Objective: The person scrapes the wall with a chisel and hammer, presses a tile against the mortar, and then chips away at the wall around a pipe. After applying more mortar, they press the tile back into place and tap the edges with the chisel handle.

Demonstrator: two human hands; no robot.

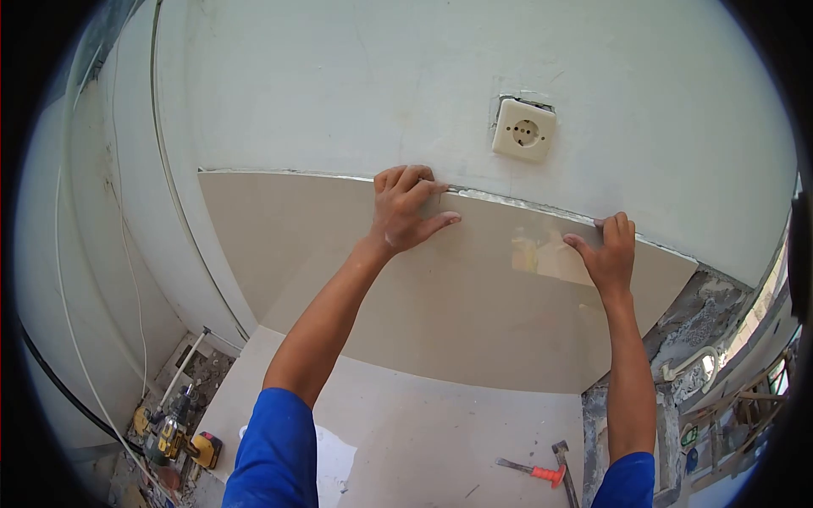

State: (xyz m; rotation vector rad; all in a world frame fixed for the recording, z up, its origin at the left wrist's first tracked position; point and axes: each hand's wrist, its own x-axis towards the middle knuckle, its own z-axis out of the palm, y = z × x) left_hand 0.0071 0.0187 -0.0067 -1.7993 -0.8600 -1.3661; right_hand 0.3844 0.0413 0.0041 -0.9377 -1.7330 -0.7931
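Large glossy beige wall tiles (406, 288) cover the lower part of the wall. My left hand (405, 210) is at their upper edge near the middle, fingers curled over the top and thumb against the face. Farther right, my right hand (611, 254) hooks its fingers over the same edge, its thumb also on the front. Both hands grip the edge. A narrow rough gap shows between the tile top and the painted wall (339, 85). Above and between the hands, a white power socket (524, 129) sits tilted in its cutout.
A light ledge (423, 423) below bears a cold chisel with a red-orange guard (549, 475), a hammer (565, 476) and a white sheet (334, 466). Yellow cordless power tools (174, 440) lie among rubble at lower left. Loose cables hang left; a pale curved pipe (707, 356) stands right.
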